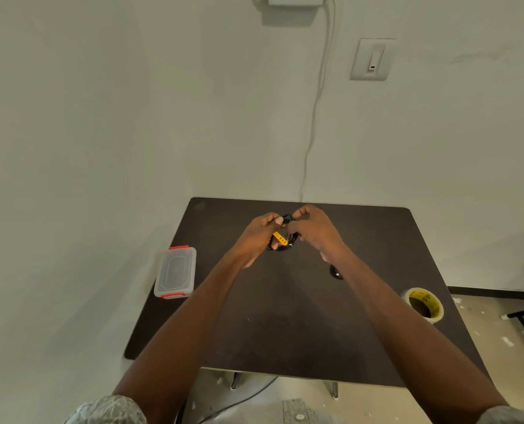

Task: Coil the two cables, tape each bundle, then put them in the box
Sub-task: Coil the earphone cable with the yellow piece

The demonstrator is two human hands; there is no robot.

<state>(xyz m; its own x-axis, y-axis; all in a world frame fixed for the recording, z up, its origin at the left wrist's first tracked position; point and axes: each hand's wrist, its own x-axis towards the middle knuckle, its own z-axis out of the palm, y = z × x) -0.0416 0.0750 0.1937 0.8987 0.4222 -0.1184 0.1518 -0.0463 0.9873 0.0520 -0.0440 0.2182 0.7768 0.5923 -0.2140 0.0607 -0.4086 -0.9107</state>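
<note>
Black cable, coiled into a small bundle [285, 237] with a strip of yellow tape [279, 238] across it, is held up between both hands above the far middle of the dark table [285, 332]. The left hand [259, 237] has its fingers curled round the bundle's left side, thumb on top. The right hand [311, 229] has its fingers bent and pinching the bundle's right side and top.

A second black cable [335, 272] lies on the table just below the right wrist, mostly hidden by the arm, so whether it is coiled cannot be told. A clear plastic box [176, 272] with red latches and its lid on sits at the table's left edge, slightly overhanging it. A roll of yellow-printed tape [425, 304] stands near the right edge, well apart from the hands.

A white cord [315, 111] runs down the wall behind the table's far edge, with a wall switch [372, 59] to its right.
</note>
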